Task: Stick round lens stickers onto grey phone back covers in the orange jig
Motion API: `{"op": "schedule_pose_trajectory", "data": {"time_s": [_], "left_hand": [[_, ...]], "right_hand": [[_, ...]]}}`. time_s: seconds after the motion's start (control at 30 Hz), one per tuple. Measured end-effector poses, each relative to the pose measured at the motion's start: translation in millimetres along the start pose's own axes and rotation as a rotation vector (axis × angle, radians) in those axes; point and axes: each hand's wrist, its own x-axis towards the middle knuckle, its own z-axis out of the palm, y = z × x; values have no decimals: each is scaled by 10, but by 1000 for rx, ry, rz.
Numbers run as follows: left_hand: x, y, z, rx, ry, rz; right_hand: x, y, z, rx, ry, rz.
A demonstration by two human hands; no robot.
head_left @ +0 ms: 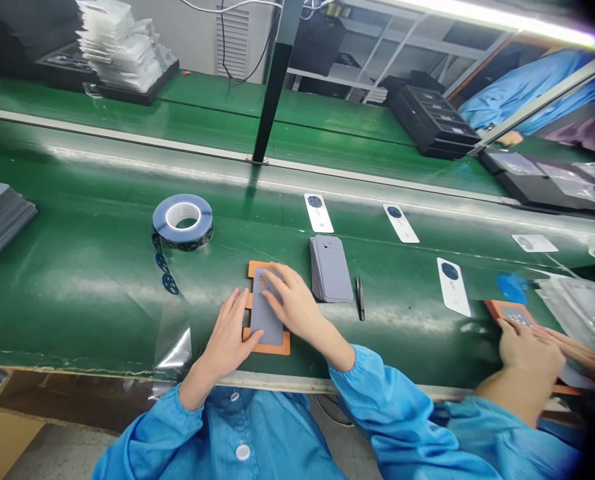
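A grey phone-shaped panel point(266, 313) lies in an orange fixture point(272, 349) at the table's front edge. My left hand point(229, 333) rests at the left side of the panel, thumb over its lower part, fingers spread. Across its upper right lies my right hand point(293, 300), fingers apart near the small holes. Neither hand is wrapped round anything. Right of the fixture stands a stack of grey panels point(335, 270), with black tweezers point(360, 299) beside it. A roll of blue-backed tape point(182, 220) with dark round stickers point(169, 283) sits to the upper left.
White cards with dark circles point(453, 287) lie to the right and behind. A co-worker's hands point(530, 350) work at another orange fixture point(510, 311) at the far right. More grey panels point(2, 220) are stacked far left. A dark post point(273, 93) rises behind.
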Motion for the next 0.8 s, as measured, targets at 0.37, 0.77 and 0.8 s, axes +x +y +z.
{"op": "schedule_pose_trajectory", "data": {"time_s": [0.37, 0.77, 0.8], "left_hand": [[21, -53, 49, 62, -2, 26], [117, 157, -36, -213, 132, -81], [130, 167, -48, -267, 135, -99]], "right_hand": [[-31, -173, 0, -99, -89, 7], [-365, -171, -177, 69, 23, 290], [-381, -220, -214, 108, 57, 290]]}}
